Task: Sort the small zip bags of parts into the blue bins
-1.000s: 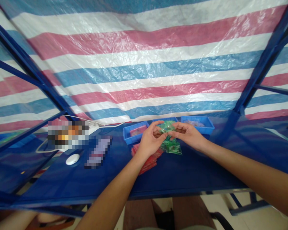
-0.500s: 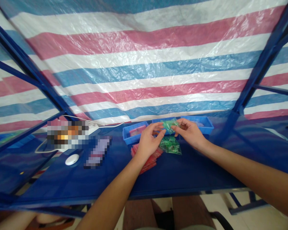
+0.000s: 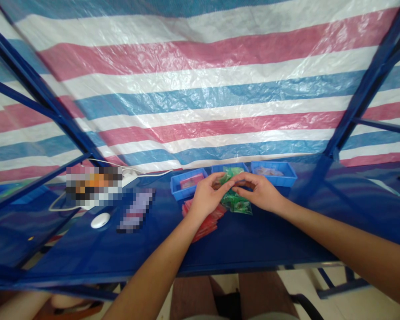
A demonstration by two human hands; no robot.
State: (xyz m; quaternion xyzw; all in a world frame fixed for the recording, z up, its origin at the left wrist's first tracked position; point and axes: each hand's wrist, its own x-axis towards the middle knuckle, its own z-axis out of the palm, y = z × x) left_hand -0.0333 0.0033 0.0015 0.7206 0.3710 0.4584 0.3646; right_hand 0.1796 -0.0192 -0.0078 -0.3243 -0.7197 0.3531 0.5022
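My left hand [image 3: 210,192] and my right hand [image 3: 258,189] meet over the middle of the table, fingertips touching or nearly so. Between them a small green plastic bag [image 3: 234,170] is pinched by the fingers of both, its lower part hidden. Right below lie several more green plastic bags [image 3: 239,205] in a loose pile. A fanned stack of red plastic bags [image 3: 208,222] rests under and beside my left wrist. Just behind the hands stands a blue bin [image 3: 216,168], mostly covered by them and the green bag.
A left blue bin [image 3: 176,192] holds a pinkish-red packet; a right blue bin [image 3: 288,180] holds clear packets. On the left of the blue table [image 3: 270,244] are a white round case [image 3: 100,220], a blurred phone-like object [image 3: 136,211] and white cables. A striped sheet [image 3: 200,98] hangs behind.
My right hand has moved left and slightly down, closing on my left hand. The green bag between them is now more covered by fingers.
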